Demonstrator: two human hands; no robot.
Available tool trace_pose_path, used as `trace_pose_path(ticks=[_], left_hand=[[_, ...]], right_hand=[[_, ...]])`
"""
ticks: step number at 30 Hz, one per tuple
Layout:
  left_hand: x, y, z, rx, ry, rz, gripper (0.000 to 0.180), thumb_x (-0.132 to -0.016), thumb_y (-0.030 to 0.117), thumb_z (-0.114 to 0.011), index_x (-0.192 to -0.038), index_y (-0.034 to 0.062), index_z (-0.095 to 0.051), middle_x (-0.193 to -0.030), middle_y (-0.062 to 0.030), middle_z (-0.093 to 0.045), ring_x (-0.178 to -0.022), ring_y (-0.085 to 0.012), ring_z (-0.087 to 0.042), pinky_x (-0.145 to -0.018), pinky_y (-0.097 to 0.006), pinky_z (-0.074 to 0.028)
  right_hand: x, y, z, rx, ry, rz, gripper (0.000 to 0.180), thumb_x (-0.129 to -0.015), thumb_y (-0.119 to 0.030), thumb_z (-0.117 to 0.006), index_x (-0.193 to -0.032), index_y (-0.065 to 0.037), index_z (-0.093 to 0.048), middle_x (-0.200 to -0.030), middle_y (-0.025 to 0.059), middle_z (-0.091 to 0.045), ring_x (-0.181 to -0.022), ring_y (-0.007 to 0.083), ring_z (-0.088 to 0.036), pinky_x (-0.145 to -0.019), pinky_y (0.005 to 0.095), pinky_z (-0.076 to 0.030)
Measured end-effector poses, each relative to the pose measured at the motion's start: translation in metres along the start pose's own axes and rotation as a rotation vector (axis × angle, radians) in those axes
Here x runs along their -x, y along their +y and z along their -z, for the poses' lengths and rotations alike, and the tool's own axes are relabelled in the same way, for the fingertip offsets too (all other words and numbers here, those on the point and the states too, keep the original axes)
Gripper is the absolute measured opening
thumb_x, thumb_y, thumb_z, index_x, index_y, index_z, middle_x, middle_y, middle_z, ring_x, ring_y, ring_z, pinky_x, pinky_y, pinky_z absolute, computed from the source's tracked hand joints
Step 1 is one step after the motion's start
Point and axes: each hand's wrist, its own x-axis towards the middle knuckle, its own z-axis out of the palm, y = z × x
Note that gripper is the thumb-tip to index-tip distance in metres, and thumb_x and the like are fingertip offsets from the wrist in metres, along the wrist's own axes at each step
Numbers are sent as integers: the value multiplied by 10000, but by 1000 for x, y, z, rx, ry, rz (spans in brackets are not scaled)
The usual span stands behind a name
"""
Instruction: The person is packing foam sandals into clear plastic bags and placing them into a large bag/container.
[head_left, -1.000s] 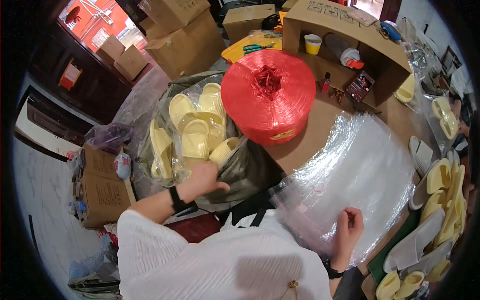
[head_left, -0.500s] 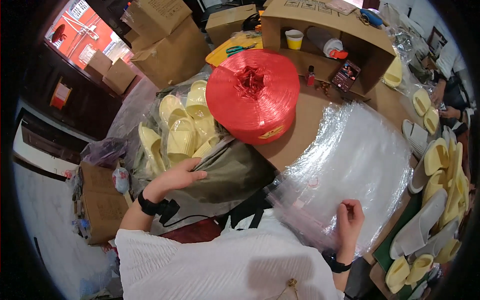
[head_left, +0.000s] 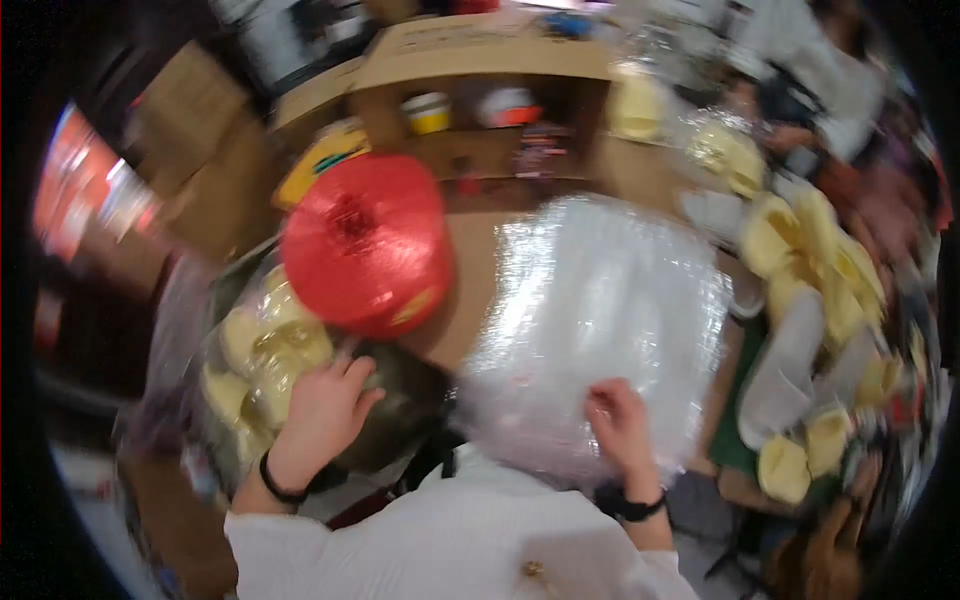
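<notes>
A stack of clear plastic bags (head_left: 610, 300) lies flat in front of me. Over its near part is my right hand (head_left: 618, 425), its fingers loosely curled, with nothing visible in them; motion blur softens the detail. My left hand (head_left: 328, 410) is spread, thumb apart from the fingers, above the near edge of a dark olive sack (head_left: 405, 400). Beside it, pale yellow slippers (head_left: 285, 350) sit in clear plastic inside the sack. Beyond the left hand stands a large roll of red plastic twine (head_left: 365, 250).
An open cardboard box (head_left: 490, 50) at the back holds a yellow-and-white cup (head_left: 428, 113). Yellow slippers (head_left: 800, 245) and a grey slipper (head_left: 780, 370) are heaped on the right. More cartons (head_left: 200, 130) are stacked at the far left. Blurred people are at the far right.
My view has swung to the right, so the scene sits further left and is blurred. My left hand has come off the sack's edge. The right hand stays over the bags.
</notes>
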Motion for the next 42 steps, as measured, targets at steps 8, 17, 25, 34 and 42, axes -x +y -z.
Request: trace_pose_path(ticks=[8,17,25,34,42], left_hand=[[-83,116,-76,500,-50,-710,513,-829,245,-757,-1281,79,-582,-1468,-185,-439,-1343,-396,-423,-1068,-457,-399],[-127,137,-175,361,-30,-728,710,-803,566,-690,-1369,155,-568,-1562,-181,-338,-1437,-446,-261,-1159,-617,-146],[-127,144,-167,382,-11,-711,664,-823,523,-698,-1357,146,-576,-1549,-181,-359,-1437,-432,-273,-1175,-583,-136],[-125,144,-164,348,-13,-697,686,-801,480,-733,-1374,147,-555,-1564,-162,-340,-1445,-416,-259,-1180,-573,-141],[-123,143,-163,355,-19,-685,672,-812,472,-714,-1377,144,-554,-1562,-161,-343,-1446,-413,-255,-1181,-574,-136]], right_hand=[[21,-23,60,180,263,182,185,-840,-64,-710,-1017,-64,-657,-1034,107,-646,-988,291,-625,-844,374,-509],[103,11,229,874,1100,-218,350,-808,-97,-697,-1126,-30,-569,-1097,176,-562,-1072,394,-527,-913,470,-438],[167,96,351,992,744,-1263,701,-752,-171,-752,-1374,-55,-449,-1220,197,-532,-1136,382,-533,-938,439,-497],[173,106,340,672,770,-440,595,-648,-196,-835,-1193,-68,-632,-1221,146,-553,-1205,359,-464,-1013,440,-412],[143,58,275,706,758,-146,522,-681,-130,-794,-1184,-79,-662,-1322,167,-533,-1256,387,-474,-1044,431,-402]])
